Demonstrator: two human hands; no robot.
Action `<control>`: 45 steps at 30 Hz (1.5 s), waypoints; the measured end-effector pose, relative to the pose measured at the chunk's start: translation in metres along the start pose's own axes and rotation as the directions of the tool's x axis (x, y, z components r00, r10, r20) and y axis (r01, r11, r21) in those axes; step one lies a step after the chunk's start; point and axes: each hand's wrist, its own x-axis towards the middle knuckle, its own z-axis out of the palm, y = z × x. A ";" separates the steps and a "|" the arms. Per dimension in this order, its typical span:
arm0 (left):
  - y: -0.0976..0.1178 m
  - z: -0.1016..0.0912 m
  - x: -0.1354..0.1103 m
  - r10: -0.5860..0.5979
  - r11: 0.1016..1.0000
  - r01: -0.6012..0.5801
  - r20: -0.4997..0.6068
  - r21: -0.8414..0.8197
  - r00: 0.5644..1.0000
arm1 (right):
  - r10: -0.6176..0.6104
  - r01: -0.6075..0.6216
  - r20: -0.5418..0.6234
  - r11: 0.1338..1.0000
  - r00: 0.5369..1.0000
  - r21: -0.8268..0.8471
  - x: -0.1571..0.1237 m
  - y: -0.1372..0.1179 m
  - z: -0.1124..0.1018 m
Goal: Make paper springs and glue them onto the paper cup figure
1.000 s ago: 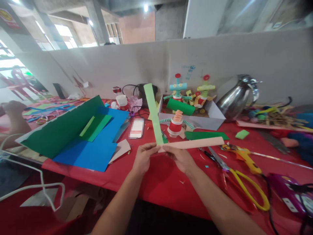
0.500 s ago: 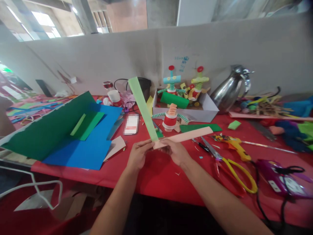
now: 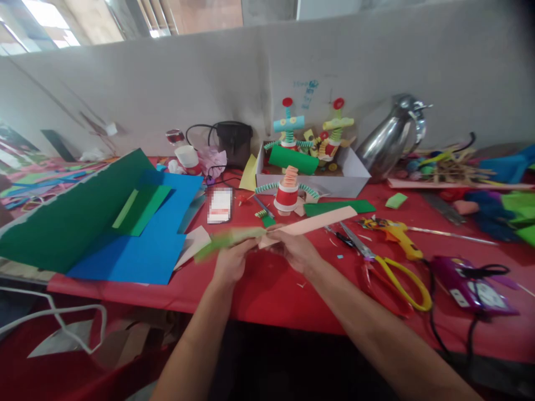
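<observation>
Head view: the left hand [image 3: 232, 260] and the right hand [image 3: 298, 252] meet at the dial's centre, twelve o'clock pointing straight away from the person. The left hand has its fingertips drawn together on the inner end of a long light green paper strip [image 3: 223, 239], which is blurred and reaches toward nine o'clock over that hand. The right hand has thumb and fingers closed on a long flat peach paper strip [image 3: 324, 219], which points toward two o'clock; the two strips meet between the hands, though fingers hide how they join. Near the hands, toward one o'clock, a red paper cup with a white rim [image 3: 286, 196] stands upside down, bearing pleated paper arms and a peach pleated stack. Behind it sits a white open cardboard box [image 3: 313, 184] holding a dark green rolled paper tube [image 3: 292, 160]. Around three o'clock lies a yellow glue gun [image 3: 404, 240], with large scissors with yellow and red handles [image 3: 380, 266] just nearer the person. A silver metal jug [image 3: 388, 138] stands farther off at two o'clock. At nine o'clock, a large bright blue paper sheet [image 3: 125, 253] lies on the red table cover [image 3: 267, 303].
</observation>
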 end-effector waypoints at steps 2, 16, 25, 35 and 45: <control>0.002 -0.001 -0.002 0.039 0.998 -0.041 0.053 0.052 0.998 | 0.004 -0.004 0.019 1.000 1.000 0.005 0.000 -0.001 -0.001; 0.007 -0.003 -0.006 0.159 0.985 -0.168 0.222 0.025 0.962 | 0.008 -0.005 0.056 0.999 0.998 -0.042 -0.009 -0.009 0.001; -0.001 0.001 -0.004 0.075 0.991 -0.090 0.148 0.097 0.986 | -0.111 0.110 0.007 0.977 0.994 -0.181 -0.006 -0.012 0.002; 0.005 0.014 -0.002 0.001 0.925 -0.010 -0.023 -0.379 1.000 | -0.200 0.287 0.372 0.937 0.907 -0.197 -0.011 -0.017 -0.001; -0.001 0.015 -0.006 0.020 0.964 -0.028 -0.031 -0.266 0.999 | -0.556 0.549 0.123 0.716 0.822 -0.432 -0.012 -0.002 0.006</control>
